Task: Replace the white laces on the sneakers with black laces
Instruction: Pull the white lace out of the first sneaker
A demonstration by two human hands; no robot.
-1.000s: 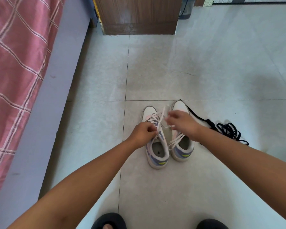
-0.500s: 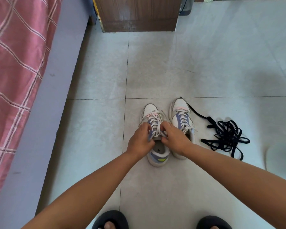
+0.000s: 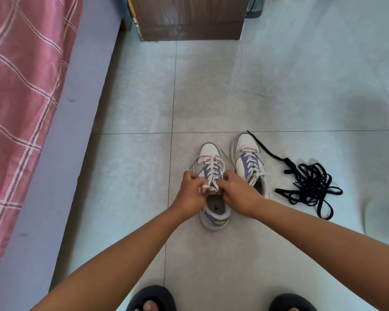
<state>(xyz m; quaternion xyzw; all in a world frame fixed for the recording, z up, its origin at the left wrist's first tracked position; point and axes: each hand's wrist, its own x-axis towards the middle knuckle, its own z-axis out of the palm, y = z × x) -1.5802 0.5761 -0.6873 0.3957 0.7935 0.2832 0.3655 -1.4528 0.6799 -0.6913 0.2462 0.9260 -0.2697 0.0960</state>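
From the head camera, you are looking down at a pale grey tiled floor (image 3: 279, 75). Your left hand (image 3: 190, 194) and right hand (image 3: 238, 195) meet just below the middle of the frame, over the left sneaker (image 3: 212, 198), a white low-top shoe with lilac panels, a pink strip near the toe and a yellow-green mark at the heel. Both hands have their fingers curled: the left hand pinches the white lace (image 3: 211, 173) at the top eyelets of that shoe, and the right hand grips the same lace from the other side, by the tongue. The lace is threaded criss-cross down toward the toe.

The right sneaker (image 3: 248, 160), a matching white and lilac shoe, stands just beside the first, toward the right of it and a little higher in the frame, with its own white lace in place; your right wrist covers its heel.

The black laces (image 3: 310, 187) lie in a loose tangled pile on the floor, right of the sneakers, with one end trailing up beside the right sneaker's toe.

Along the left edge runs a bed with a pink checked cover (image 3: 20, 86) above a lilac-grey side panel (image 3: 72, 131). A brown wooden cabinet (image 3: 189, 16) stands at the top centre. Two dark slippers (image 3: 152, 298) on your feet show at the bottom edge.
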